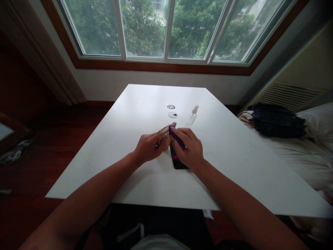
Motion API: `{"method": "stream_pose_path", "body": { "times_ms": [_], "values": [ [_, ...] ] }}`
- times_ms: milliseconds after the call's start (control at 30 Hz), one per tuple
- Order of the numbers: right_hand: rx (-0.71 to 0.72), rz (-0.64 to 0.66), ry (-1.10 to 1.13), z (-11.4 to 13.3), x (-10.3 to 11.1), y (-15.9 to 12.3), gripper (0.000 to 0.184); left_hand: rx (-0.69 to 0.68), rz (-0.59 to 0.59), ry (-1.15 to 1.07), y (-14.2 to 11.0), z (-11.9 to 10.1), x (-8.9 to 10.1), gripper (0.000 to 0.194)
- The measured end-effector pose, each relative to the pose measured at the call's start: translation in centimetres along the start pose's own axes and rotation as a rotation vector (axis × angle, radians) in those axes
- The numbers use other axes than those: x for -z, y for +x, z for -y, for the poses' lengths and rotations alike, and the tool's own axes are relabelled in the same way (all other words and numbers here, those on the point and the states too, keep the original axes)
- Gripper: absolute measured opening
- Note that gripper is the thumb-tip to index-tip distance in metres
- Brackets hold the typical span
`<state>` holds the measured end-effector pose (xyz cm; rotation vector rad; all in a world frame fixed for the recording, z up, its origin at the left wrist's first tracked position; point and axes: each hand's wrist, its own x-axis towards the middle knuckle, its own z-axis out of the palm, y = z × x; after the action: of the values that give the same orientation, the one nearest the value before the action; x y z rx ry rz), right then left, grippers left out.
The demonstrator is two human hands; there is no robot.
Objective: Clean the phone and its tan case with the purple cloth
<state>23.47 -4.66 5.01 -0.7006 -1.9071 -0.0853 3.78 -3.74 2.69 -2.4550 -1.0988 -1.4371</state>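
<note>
My left hand is closed around a thin, pale beige object, mostly hidden by the fingers; its kind is unclear. My right hand grips a dark purple, elongated object with a rounded end, pressed against or right beside the pale one. Beneath my right hand lies a flat black, phone-like slab with a small pink patch on it. Both hands meet above the middle of the white table.
Past my hands, a clear spray bottle stands on the table. Two round, flat items lie left of it, a nearer disc and a farther one. A bed with dark fabric is at the right; a window is ahead.
</note>
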Motion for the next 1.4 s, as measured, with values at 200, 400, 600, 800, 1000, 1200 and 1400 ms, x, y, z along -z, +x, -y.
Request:
{"method": "stream_pose_path", "body": {
  "times_ms": [200, 400, 600, 800, 1000, 1200, 1400],
  "values": [
    [0.04, 0.038, 0.007, 0.2, -0.1, -0.2, 0.054, 0.008, 0.009, -0.042, 0.1, 0.0, 0.0, 0.04],
    [0.122, 0.046, -0.017, 0.4, 0.1, -0.2, 0.055, -0.024, 0.023, -0.057, 0.2, 0.0, 0.2, 0.043],
    [0.129, 0.04, -0.046, 0.7, 0.0, -0.2, 0.056, -0.037, 0.02, -0.051, 0.2, -0.1, 0.4, 0.045],
    [0.005, -0.008, -0.051, 0.3, -0.1, -0.1, 0.052, -0.013, 0.01, -0.035, 0.4, -0.4, 0.5, 0.042],
    [0.116, 0.035, -0.049, 0.9, -0.2, -0.3, 0.051, -0.045, 0.044, -0.046, 0.3, -0.1, 0.5, 0.046],
    [-0.051, -0.037, -0.035, 0.0, -0.4, -0.2, 0.05, -0.014, 0.013, -0.007, 0.1, 0.0, 0.3, 0.045],
    [-0.005, -0.022, -0.028, 0.3, -0.4, -0.2, 0.052, -0.031, 0.026, -0.015, 0.3, 0.0, 0.5, 0.045]
  ]
}}
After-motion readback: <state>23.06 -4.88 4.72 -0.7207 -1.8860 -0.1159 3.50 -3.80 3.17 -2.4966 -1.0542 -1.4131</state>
